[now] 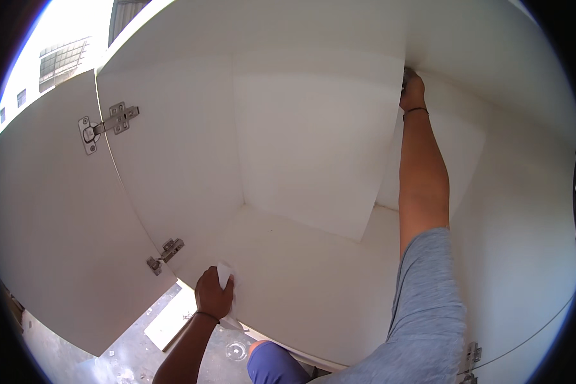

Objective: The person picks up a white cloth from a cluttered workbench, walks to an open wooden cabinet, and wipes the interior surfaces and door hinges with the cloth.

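has the right hand point(415, 89) high, at the upper right edge of the panel point(317, 141). shows there only a sliver of a dark thing point(405, 78), between hand and edge; lies to the left of the palm, partly hidden. seems to run up and down alongside the edge, but cannot tell the true long axis from so little. cannot tell, either, whether clamped in the right fingers or merely touched, with their tips out of sight. lies far nearer to the right hand than to the left hand point(213, 293). holds the right arm nearly straight up the view, out of the grey sleeve point(429, 288), with a dark band point(416, 111) at the wrist. low at the front of the cabinet floor point(313, 288), grips a white cloth point(224, 274) in the left hand, pinched between thumb and curled fingers, poking out above the thumb. slants the left forearm in from the lower edge, with the hand to the right of the lower hinge point(165, 256), well apart from the dark thing.
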`<state>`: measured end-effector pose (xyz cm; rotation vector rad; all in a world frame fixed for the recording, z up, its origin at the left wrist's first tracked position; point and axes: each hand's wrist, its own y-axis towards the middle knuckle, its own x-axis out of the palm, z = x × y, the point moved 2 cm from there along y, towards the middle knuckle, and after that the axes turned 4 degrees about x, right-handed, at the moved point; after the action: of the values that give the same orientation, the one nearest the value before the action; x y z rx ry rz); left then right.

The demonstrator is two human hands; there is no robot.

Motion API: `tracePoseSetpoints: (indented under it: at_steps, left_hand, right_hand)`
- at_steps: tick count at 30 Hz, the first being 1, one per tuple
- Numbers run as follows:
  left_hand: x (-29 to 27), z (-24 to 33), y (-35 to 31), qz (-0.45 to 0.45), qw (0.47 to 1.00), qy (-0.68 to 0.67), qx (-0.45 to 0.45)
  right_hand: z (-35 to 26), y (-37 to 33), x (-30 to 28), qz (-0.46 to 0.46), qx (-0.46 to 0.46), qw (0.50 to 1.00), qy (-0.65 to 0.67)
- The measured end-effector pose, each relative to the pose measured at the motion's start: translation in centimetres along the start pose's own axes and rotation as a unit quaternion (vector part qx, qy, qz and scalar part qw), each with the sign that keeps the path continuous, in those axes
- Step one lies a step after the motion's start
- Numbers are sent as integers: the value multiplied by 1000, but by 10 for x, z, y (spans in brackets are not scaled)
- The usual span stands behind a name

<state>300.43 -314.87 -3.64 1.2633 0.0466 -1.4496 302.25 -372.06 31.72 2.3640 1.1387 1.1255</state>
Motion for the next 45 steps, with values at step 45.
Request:
tracePoseSetpoints:
  at_steps: [45]
  left_hand:
    - [3,-19,-13,80,997,-23,11]
  right_hand:
    - [26,-270,107,-145,-5,947,-287]
